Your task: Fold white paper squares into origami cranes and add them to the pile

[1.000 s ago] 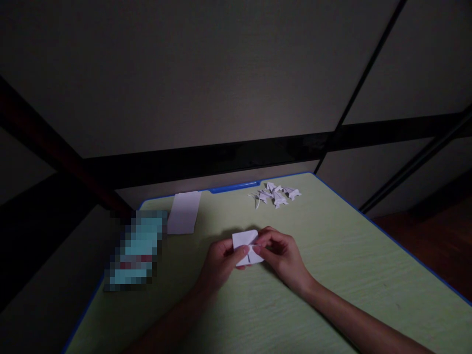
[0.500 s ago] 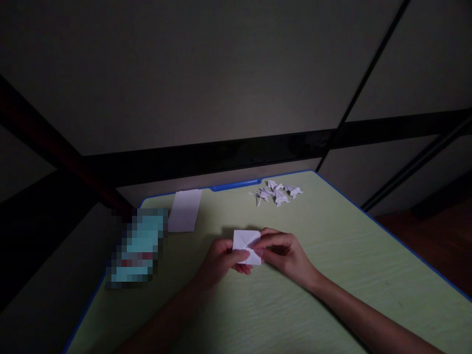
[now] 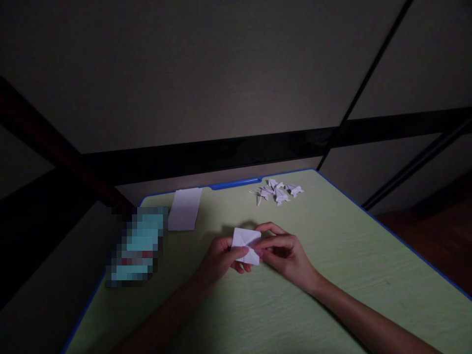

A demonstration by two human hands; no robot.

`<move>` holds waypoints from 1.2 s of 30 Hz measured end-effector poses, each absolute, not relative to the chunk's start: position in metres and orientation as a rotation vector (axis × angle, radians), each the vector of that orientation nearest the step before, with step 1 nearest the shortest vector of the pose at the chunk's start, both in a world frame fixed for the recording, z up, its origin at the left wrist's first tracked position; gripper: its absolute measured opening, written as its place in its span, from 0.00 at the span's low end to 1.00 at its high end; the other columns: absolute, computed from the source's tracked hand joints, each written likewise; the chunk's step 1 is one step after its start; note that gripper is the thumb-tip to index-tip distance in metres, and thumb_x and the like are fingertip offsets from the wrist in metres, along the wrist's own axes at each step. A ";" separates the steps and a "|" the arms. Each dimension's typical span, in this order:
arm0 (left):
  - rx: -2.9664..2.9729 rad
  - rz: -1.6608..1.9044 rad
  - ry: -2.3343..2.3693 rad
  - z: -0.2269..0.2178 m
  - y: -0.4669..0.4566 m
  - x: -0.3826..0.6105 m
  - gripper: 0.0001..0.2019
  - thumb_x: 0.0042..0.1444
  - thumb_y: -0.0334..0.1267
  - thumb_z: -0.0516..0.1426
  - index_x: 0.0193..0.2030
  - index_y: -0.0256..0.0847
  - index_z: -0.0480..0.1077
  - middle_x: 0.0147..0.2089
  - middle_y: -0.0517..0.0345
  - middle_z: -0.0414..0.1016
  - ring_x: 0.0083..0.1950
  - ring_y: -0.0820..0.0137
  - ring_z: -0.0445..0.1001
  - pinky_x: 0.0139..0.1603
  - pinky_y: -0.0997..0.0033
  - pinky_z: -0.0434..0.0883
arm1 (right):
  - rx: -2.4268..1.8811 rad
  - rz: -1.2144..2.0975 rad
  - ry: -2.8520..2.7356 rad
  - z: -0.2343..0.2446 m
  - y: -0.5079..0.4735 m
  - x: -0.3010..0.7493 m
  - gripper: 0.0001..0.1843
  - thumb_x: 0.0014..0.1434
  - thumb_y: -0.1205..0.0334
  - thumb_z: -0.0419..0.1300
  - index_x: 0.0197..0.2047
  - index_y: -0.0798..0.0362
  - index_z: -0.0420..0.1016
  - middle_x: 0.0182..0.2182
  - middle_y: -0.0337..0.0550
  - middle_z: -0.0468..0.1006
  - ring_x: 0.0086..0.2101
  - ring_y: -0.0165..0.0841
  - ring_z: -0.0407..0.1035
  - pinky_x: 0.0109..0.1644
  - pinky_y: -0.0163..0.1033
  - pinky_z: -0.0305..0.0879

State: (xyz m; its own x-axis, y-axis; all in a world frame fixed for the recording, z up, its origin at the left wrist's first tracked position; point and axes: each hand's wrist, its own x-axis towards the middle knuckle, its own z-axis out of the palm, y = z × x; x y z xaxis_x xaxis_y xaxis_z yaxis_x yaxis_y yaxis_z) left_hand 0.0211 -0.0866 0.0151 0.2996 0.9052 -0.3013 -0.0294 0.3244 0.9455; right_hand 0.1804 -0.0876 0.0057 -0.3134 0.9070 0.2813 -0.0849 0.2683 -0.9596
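A small square of folded white paper (image 3: 244,238), with creases meeting near its middle, is held above the table. My left hand (image 3: 220,255) grips it from the left, thumb on top and fingers underneath. From the right, my right hand (image 3: 285,248) pinches the paper's right edge between thumb and index finger. Part of that edge is hidden behind these fingers. Several folded white paper figures (image 3: 280,195), shaped like frogs, lie beyond my hands toward the far edge.
The light green table (image 3: 342,255) has a blue rim. White paper sheets (image 3: 185,209) lie at the far left, beside a blurred-out turquoise item (image 3: 140,246). Thin white paper strips (image 3: 258,197) lie by the figures. A dark panelled wall (image 3: 206,78) stands behind the table.
The folded paper has tilted slightly in my hands. My right index finger and thumb stay at its right edge, while another right finger has lifted a little behind it.
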 end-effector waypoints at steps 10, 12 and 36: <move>1.040 0.786 1.082 0.012 -0.086 0.021 0.09 0.37 0.38 0.56 0.22 0.31 0.71 0.18 0.56 0.72 0.18 0.74 0.68 0.21 0.75 0.64 | -0.732 1.196 -1.657 0.008 -0.087 0.183 0.06 0.49 0.68 0.57 0.28 0.50 0.76 0.40 0.44 0.65 0.36 0.33 0.64 0.32 0.38 0.64; 1.032 0.787 1.070 0.013 -0.086 0.020 0.09 0.37 0.37 0.57 0.22 0.32 0.71 0.18 0.56 0.72 0.18 0.74 0.68 0.21 0.75 0.64 | -0.730 1.183 -1.678 0.008 -0.087 0.183 0.06 0.49 0.68 0.57 0.28 0.50 0.76 0.39 0.45 0.66 0.39 0.35 0.63 0.33 0.38 0.64; 1.188 0.857 1.141 0.011 -0.090 0.024 0.12 0.41 0.41 0.57 0.23 0.30 0.72 0.19 0.55 0.72 0.19 0.74 0.68 0.20 0.77 0.64 | -0.915 1.812 -1.287 0.003 -0.078 0.182 0.14 0.48 0.57 0.60 0.21 0.59 0.65 0.13 0.34 0.65 0.14 0.19 0.57 0.16 0.25 0.51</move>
State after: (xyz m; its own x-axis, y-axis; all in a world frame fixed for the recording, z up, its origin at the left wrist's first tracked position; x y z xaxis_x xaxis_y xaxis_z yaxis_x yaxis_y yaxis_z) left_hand 0.0241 -0.0904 0.0106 0.2427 0.9468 -0.2114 0.0613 0.2025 0.9774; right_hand 0.1817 -0.0783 0.0026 -0.4874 0.8621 -0.1389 -0.1524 -0.2406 -0.9586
